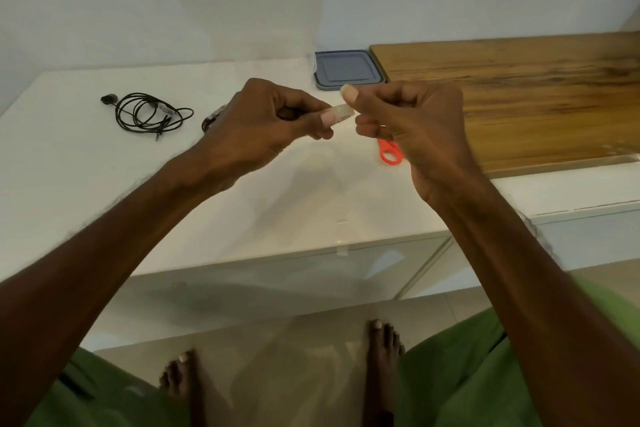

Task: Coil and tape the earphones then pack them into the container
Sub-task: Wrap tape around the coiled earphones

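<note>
One coil of black earphones (147, 112) is laid on the white bench (69, 163) at the far left, well apart from both hands, at about nine o'clock from them. A second dark item (211, 118) is seen just behind the left wrist; most of it is hidden and it cannot be identified. One left hand (256, 128) and one right hand (412, 121) are raised above the bench; one short strip of clear tape (341, 112) is pinched between the fingers of both. One grey container lid (348, 70) is placed at twelve o'clock. One orange scissor handle (390, 151) is partly covered by the right hand. One wooden board (519, 87) is cut off at the right.
</note>
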The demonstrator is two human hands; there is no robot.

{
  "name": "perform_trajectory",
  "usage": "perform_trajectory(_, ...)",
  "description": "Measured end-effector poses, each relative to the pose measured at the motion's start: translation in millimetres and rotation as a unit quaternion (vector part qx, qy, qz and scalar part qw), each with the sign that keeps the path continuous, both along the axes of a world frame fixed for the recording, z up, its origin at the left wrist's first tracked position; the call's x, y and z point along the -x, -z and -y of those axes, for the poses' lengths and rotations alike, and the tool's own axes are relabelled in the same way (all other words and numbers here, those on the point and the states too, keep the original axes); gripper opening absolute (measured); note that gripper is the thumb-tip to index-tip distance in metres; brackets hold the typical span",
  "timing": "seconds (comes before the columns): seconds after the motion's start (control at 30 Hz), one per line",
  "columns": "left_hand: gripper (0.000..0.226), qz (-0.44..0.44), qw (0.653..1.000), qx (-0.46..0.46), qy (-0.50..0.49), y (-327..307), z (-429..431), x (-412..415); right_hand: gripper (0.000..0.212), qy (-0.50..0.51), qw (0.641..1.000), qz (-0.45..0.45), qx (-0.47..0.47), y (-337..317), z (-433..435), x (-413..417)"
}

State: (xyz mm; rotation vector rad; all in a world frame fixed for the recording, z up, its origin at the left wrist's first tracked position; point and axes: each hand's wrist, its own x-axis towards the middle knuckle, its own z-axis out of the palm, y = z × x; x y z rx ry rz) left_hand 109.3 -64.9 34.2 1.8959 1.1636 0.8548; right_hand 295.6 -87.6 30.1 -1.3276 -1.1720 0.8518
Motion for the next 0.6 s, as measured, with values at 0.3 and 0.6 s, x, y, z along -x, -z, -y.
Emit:
perform_trajectory(0.3, 0.037, -0.024, 0.999, -0.013, -0.035, 6, 0, 2, 0.023, 0.017, 0.996, 0.082, 0.009, 6, -1, 11)
perform_trajectory(0.6, 0.040, -0.043, 0.995, -0.034, -0.087, 5, 6, -8, 0.010, 0.053, 0.980, 0.181, -0.062, 7, -1, 16)
